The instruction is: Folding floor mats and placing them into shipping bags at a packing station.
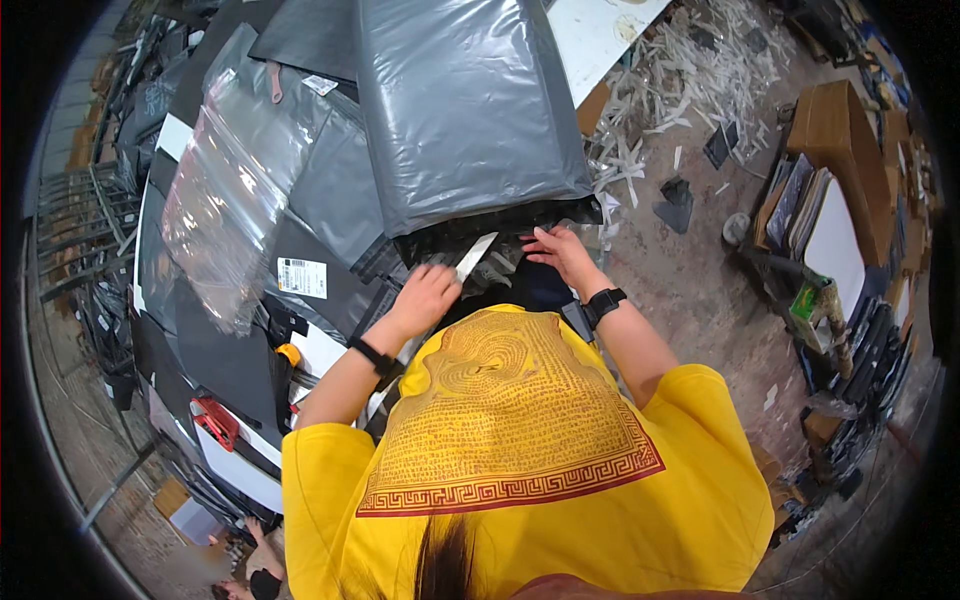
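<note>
A large, full grey plastic mailer bag (475, 110) lies in front of me, its dark flap (500, 222) at the near edge. My left hand (428, 297) is closed just below that flap, on a narrow white strip (476, 256) that points up and to the right. To the right, my right hand (563, 256) is at the flap's near right corner, fingers apart and slightly bent, with nothing seen in them. Whether its fingertips touch the flap I cannot tell. Both wrists wear dark bands.
Left of the bag lie clear plastic film (230, 190), flat grey bags and a white label (302, 279). A red tool (214, 422) sits lower left, near another person's arm (264, 560). Shredded white strips (690, 85) cover the floor at right, near a cardboard box (838, 160).
</note>
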{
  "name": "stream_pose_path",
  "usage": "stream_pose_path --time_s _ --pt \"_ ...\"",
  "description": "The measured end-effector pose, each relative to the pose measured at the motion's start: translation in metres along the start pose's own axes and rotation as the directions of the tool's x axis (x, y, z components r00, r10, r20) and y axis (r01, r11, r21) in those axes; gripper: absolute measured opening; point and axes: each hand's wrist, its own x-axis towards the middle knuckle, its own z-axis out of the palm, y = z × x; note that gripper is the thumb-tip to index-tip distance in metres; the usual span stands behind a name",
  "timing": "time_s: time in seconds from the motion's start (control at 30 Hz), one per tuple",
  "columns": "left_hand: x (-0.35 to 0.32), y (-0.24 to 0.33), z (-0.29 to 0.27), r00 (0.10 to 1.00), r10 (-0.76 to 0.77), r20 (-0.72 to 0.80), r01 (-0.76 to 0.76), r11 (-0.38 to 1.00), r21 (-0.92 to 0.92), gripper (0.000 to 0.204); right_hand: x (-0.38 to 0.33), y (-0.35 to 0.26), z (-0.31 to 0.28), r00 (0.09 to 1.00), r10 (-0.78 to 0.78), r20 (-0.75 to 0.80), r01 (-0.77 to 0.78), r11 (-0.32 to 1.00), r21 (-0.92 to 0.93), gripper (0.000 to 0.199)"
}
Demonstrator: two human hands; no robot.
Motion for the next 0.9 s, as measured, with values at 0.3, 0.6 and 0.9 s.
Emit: stream_pose_path --time_s 0.3,0.6,0.9 --pt "0.148 -0.079 -0.089 0.989 0.14 -0.045 -0.143 0.988 -0.063 0.055 0.012 0.01 -0.012 0.991 -0.125 -0.036 0.13 0.938 0.322 0.045" --pt "0.173 -0.093 -0.013 0.894 0.363 0.261 -0.411 0.897 0.16 0.066 -0.008 -0.021 -0.065 0.95 -0.29 -0.113 0.306 0.936 0.172 0.029" --pt "0.194 -0.082 0.001 0.879 0.387 0.277 -0.41 0.912 0.027 0.067 -0.012 -0.057 -0.046 0.931 -0.364 -0.02 0.363 0.923 0.128 0.015"
